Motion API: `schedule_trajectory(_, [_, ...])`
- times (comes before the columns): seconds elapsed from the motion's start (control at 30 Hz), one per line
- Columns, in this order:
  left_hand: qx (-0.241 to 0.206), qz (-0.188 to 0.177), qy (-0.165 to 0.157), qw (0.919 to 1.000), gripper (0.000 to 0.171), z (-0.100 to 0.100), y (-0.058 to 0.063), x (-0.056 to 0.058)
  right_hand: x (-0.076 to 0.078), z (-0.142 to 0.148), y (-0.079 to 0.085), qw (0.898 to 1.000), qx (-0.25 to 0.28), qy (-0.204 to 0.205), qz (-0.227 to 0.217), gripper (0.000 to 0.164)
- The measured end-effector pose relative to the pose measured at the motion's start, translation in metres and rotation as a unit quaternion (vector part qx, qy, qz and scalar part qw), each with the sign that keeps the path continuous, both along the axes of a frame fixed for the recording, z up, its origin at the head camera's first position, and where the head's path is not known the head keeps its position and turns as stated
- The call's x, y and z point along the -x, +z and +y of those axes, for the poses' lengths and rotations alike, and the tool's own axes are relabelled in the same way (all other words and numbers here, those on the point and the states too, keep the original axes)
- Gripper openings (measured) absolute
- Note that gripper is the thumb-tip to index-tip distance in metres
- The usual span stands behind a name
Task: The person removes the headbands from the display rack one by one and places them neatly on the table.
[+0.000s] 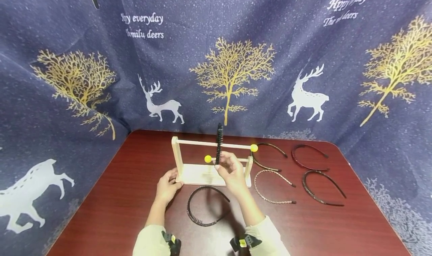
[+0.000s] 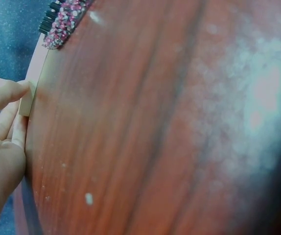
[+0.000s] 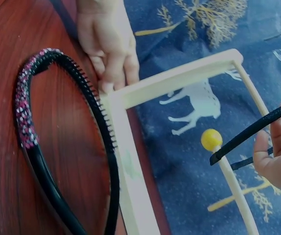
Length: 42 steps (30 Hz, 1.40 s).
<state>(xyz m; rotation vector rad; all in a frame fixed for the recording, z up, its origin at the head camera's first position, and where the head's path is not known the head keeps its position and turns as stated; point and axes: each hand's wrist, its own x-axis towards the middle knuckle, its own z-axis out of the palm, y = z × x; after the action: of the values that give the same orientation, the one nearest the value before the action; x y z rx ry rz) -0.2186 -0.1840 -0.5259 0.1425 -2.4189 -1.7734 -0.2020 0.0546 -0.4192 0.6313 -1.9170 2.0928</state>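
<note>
A pale wooden rack (image 1: 179, 154) with two rods tipped by yellow balls (image 1: 254, 148) stands mid-table. My right hand (image 1: 231, 169) pinches a black toothed headband (image 1: 219, 143) and holds it upright over the rods; the right wrist view shows its ends (image 3: 250, 132) by the lower rod's ball (image 3: 211, 139). My left hand (image 1: 167, 184) rests its fingers (image 3: 113, 73) against the rack's left base corner (image 2: 27, 100). A second black headband with pink stones (image 1: 206, 205) lies flat in front of the rack (image 3: 130, 161).
Several more headbands lie on the dark red table (image 1: 111, 203) to the rack's right: a brown one (image 1: 268, 156), a braided one (image 1: 273, 186), a dark red one (image 1: 308, 156) and another dark one (image 1: 322, 188). A blue deer-print cloth (image 1: 229, 61) hangs behind.
</note>
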Motion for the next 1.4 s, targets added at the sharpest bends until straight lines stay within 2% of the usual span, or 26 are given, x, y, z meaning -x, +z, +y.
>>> schedule_trajectory(0.07, [0.0, 0.001, 0.001, 1.0, 0.057, 0.0, 0.0, 0.0, 0.003, 0.005, -0.007, 1.0, 0.008, -0.008, 0.008, 0.032])
schedule_trajectory(0.43, [-0.001, -0.003, -0.001, 1.0, 0.057, -0.001, 0.0, -0.002, -0.001, 0.032, -0.006, 0.996, 0.055, -0.051, 0.048, 0.033])
schedule_trajectory(0.6, [-0.004, 0.0, -0.002, 1.0, 0.057, -0.001, -0.002, 0.0, -0.002, 0.042, -0.004, 0.993, 0.078, -0.052, 0.073, 0.033])
schedule_trajectory(0.8, [-0.004, 0.002, -0.004, 1.0, 0.057, -0.001, -0.002, 0.0, -0.004, 0.055, -0.005, 0.991, 0.089, -0.063, 0.078, 0.032])
schedule_trajectory(0.97, [-0.009, 0.0, -0.001, 1.0, 0.058, 0.0, 0.0, 0.002, -0.005, 0.063, -0.009, 0.986, 0.133, -0.044, 0.088, 0.036])
schedule_trajectory(1.13, [-0.009, 0.005, 0.003, 0.9999, 0.057, -0.001, 0.001, 0.001, -0.002, 0.067, -0.011, 0.983, 0.149, -0.034, 0.103, 0.037])
schedule_trajectory(1.4, [-0.006, 0.0, -0.005, 1.0, 0.058, 0.0, 0.001, 0.001, -0.003, 0.069, -0.009, 0.983, 0.165, -0.032, 0.072, 0.039])
